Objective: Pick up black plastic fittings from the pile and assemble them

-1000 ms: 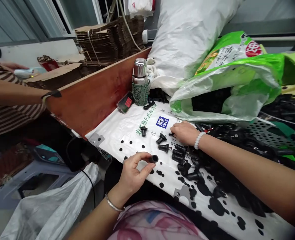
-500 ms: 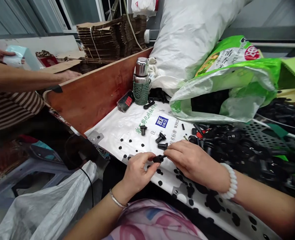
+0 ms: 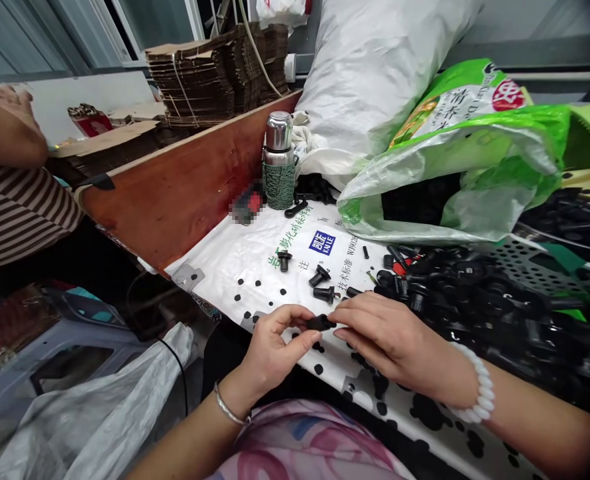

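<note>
My left hand (image 3: pixel 275 350) pinches a short black cylindrical plastic part (image 3: pixel 317 323) between thumb and fingertips, just above the near edge of the white sheet (image 3: pixel 295 287). At the right end of that part are the closed fingertips of my right hand (image 3: pixel 399 343); a small dark tip shows there, but most of what they grip is hidden. Just beyond my hands lie several loose black flanged parts (image 3: pixel 325 293). To the right spreads a big heap of similar black parts (image 3: pixel 489 300).
A steel flask (image 3: pixel 279 163) stands by a reddish wooden board (image 3: pixel 189 180). Behind are a large white sack (image 3: pixel 375 73) and a green-and-clear plastic bag (image 3: pixel 505 153). Stacked cardboard (image 3: pixel 205 83) sits beyond the board. Another person's striped clothing (image 3: pixel 19 213) shows at left.
My right hand has shifted slightly right and its thumb now shows below the fingers. My left hand keeps its pinch. The other person's arm has drawn back; their light-blue box is out of view.
</note>
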`<move>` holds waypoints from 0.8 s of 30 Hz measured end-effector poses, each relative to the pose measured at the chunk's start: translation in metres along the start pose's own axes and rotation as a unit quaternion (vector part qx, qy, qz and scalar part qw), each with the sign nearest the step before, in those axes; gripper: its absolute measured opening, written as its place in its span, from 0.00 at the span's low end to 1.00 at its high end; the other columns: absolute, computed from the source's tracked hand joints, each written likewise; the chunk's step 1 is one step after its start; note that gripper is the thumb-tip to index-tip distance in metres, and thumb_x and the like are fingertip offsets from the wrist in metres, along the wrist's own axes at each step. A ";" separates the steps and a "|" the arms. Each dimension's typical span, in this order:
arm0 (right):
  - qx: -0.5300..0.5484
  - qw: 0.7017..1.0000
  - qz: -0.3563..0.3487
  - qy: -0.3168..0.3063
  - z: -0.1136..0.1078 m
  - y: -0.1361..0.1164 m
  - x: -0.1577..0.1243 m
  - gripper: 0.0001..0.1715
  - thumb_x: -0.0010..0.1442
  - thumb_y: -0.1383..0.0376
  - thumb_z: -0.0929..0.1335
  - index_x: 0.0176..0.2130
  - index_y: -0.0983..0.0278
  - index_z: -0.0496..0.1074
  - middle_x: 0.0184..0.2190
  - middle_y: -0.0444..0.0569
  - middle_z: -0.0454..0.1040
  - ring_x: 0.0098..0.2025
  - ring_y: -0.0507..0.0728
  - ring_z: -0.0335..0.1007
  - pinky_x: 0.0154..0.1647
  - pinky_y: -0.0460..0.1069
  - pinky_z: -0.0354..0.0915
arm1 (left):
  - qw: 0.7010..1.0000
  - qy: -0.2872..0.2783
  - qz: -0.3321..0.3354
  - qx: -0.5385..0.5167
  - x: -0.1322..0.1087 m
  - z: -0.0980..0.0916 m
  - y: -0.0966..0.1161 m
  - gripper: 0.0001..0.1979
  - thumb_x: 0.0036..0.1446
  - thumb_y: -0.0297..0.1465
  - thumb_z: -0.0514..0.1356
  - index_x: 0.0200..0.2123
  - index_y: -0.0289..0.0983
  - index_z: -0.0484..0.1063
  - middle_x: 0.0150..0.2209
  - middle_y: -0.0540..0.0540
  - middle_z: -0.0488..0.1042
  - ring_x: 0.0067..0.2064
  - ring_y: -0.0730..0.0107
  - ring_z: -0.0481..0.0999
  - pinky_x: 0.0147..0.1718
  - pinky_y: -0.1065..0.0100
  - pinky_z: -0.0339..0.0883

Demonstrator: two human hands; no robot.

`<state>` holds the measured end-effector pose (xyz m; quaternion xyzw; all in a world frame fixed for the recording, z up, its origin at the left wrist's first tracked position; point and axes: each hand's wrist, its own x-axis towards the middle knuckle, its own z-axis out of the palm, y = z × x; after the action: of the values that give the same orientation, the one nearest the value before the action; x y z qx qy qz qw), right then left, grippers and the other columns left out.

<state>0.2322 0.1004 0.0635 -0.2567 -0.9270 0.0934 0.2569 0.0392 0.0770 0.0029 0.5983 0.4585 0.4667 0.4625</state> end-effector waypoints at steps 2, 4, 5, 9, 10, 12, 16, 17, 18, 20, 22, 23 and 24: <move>-0.020 1.000 0.000 0.011 0.001 -0.002 -0.003 0.09 0.63 0.71 0.60 0.42 0.69 0.67 0.32 0.54 0.71 0.35 0.56 0.67 0.35 0.51 0.65 | 1.000 0.001 0.005 0.016 0.000 0.000 -0.001 0.09 0.49 0.31 0.63 0.36 0.35 0.72 0.32 0.46 0.75 0.34 0.69 0.73 0.38 0.68 0.66; -0.031 0.999 0.010 0.020 0.003 -0.003 -0.005 0.09 0.63 0.70 0.60 0.41 0.68 0.67 0.31 0.53 0.71 0.34 0.56 0.67 0.34 0.50 0.65 | 0.999 0.002 0.019 0.034 -0.001 0.001 0.000 0.09 0.50 0.31 0.63 0.36 0.35 0.72 0.32 0.46 0.75 0.34 0.68 0.73 0.37 0.68 0.66; -0.033 0.999 0.016 0.022 0.004 -0.003 -0.005 0.09 0.63 0.70 0.60 0.41 0.68 0.67 0.31 0.53 0.71 0.34 0.55 0.67 0.34 0.50 0.64 | 0.999 0.003 0.028 0.044 -0.001 0.001 0.000 0.09 0.50 0.31 0.63 0.36 0.36 0.72 0.31 0.47 0.75 0.34 0.68 0.73 0.37 0.68 0.66; -0.047 0.999 0.016 0.017 0.005 -0.003 -0.008 0.09 0.63 0.72 0.59 0.40 0.69 0.67 0.30 0.53 0.70 0.33 0.55 0.66 0.33 0.49 0.64 | 0.998 0.000 0.038 0.042 -0.001 0.001 0.004 0.08 0.49 0.30 0.63 0.36 0.36 0.72 0.32 0.47 0.75 0.34 0.69 0.72 0.38 0.67 0.66; -0.055 0.998 0.007 0.015 0.004 -0.004 -0.009 0.09 0.63 0.73 0.59 0.40 0.70 0.67 0.30 0.53 0.70 0.32 0.55 0.65 0.32 0.50 0.63 | 1.000 -0.005 0.020 0.012 0.000 0.002 0.004 0.08 0.49 0.29 0.64 0.35 0.36 0.72 0.32 0.47 0.75 0.34 0.69 0.72 0.38 0.68 0.66; -0.076 0.997 -0.019 0.004 0.003 -0.006 -0.011 0.11 0.63 0.74 0.58 0.40 0.71 0.67 0.29 0.54 0.70 0.31 0.55 0.64 0.32 0.50 0.62 | 0.995 -0.032 -0.047 -0.083 0.001 0.001 0.005 0.09 0.48 0.31 0.64 0.33 0.34 0.72 0.30 0.47 0.75 0.32 0.71 0.73 0.35 0.69 0.66; -0.120 0.990 -0.080 -0.004 0.001 -0.012 -0.016 0.17 0.64 0.74 0.53 0.41 0.72 0.67 0.30 0.56 0.70 0.31 0.57 0.64 0.33 0.53 0.62 | 0.935 -0.120 -0.194 -0.271 0.002 0.001 0.006 0.13 0.49 0.37 0.63 0.33 0.33 0.69 0.22 0.49 0.74 0.23 0.76 0.71 0.26 0.73 0.65; -0.122 0.989 -0.084 0.002 0.001 -0.013 -0.017 0.18 0.64 0.73 0.53 0.41 0.72 0.67 0.30 0.56 0.71 0.31 0.57 0.64 0.33 0.53 0.62 | 0.919 -0.133 -0.218 -0.301 0.001 0.002 0.006 0.14 0.48 0.38 0.64 0.32 0.33 0.69 0.21 0.49 0.74 0.22 0.76 0.71 0.25 0.73 0.65; -0.118 0.990 -0.081 0.012 0.002 -0.013 -0.019 0.17 0.64 0.73 0.53 0.41 0.72 0.67 0.31 0.57 0.71 0.32 0.57 0.64 0.33 0.53 0.62 | 0.907 -0.140 -0.235 -0.321 0.000 0.002 0.006 0.15 0.47 0.39 0.65 0.32 0.33 0.68 0.21 0.49 0.74 0.21 0.76 0.71 0.24 0.73 0.64; -0.088 0.994 -0.054 0.032 0.005 -0.013 -0.023 0.14 0.63 0.73 0.55 0.41 0.72 0.66 0.31 0.56 0.71 0.32 0.57 0.65 0.33 0.52 0.62 | 0.898 -0.143 -0.244 -0.338 -0.002 0.004 0.006 0.16 0.45 0.39 0.66 0.31 0.33 0.68 0.21 0.49 0.74 0.21 0.75 0.72 0.24 0.74 0.64; -0.056 0.997 -0.027 0.039 0.008 -0.013 -0.027 0.12 0.63 0.74 0.57 0.42 0.71 0.66 0.30 0.54 0.70 0.32 0.55 0.64 0.32 0.51 0.62 | 0.906 -0.139 -0.227 -0.329 -0.004 0.007 0.007 0.16 0.45 0.37 0.67 0.31 0.33 0.69 0.21 0.48 0.75 0.23 0.75 0.73 0.24 0.75 0.64; -0.049 0.998 -0.022 0.038 0.009 -0.013 -0.029 0.11 0.62 0.74 0.57 0.42 0.71 0.66 0.30 0.54 0.69 0.31 0.55 0.64 0.31 0.50 0.62 | 0.912 -0.134 -0.216 -0.321 -0.006 0.008 0.007 0.15 0.45 0.36 0.67 0.31 0.33 0.69 0.22 0.48 0.75 0.23 0.76 0.73 0.24 0.76 0.64; -0.050 0.998 -0.023 0.035 0.010 -0.013 -0.031 0.11 0.62 0.74 0.57 0.42 0.71 0.66 0.30 0.54 0.69 0.31 0.55 0.63 0.31 0.51 0.62 | 0.917 -0.130 -0.207 -0.316 -0.007 0.009 0.006 0.14 0.46 0.36 0.66 0.31 0.33 0.69 0.22 0.48 0.75 0.23 0.76 0.73 0.25 0.76 0.64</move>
<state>0.2440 0.0726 0.0458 -0.2507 -0.9267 0.0319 0.2782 0.0482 0.0683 0.0071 0.3682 0.3367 0.3987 0.7695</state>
